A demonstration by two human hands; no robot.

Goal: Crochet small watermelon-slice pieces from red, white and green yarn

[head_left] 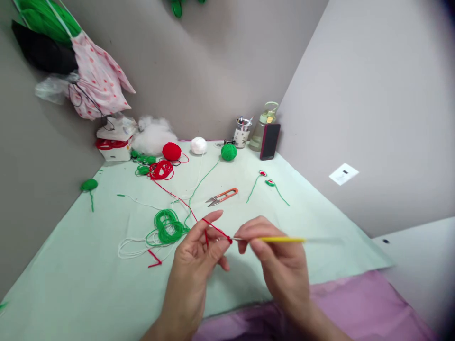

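Red yarn (217, 227) runs over the raised index finger of my left hand (199, 255), whose thumb and fingers pinch a small red crocheted piece (230, 239). My right hand (275, 251) is closed round a crochet hook with a yellow handle (280, 239); its metal tip passes into the red stitches. From my left hand the strand leads back to a loose red coil (161, 169) beside a red yarn ball (171, 151). A tangle of green yarn (168, 226) lies left of my hands, over loops of white yarn (130, 248).
Orange thread snips (222, 197) lie beyond my hands. Two small crocheted pieces (270, 183) with green tails rest to the right. Along the back stand a white yarn ball (198, 146), a green yarn ball (229, 152), a pen cup (242, 135), a bottle (258, 135) and a phone (270, 142).
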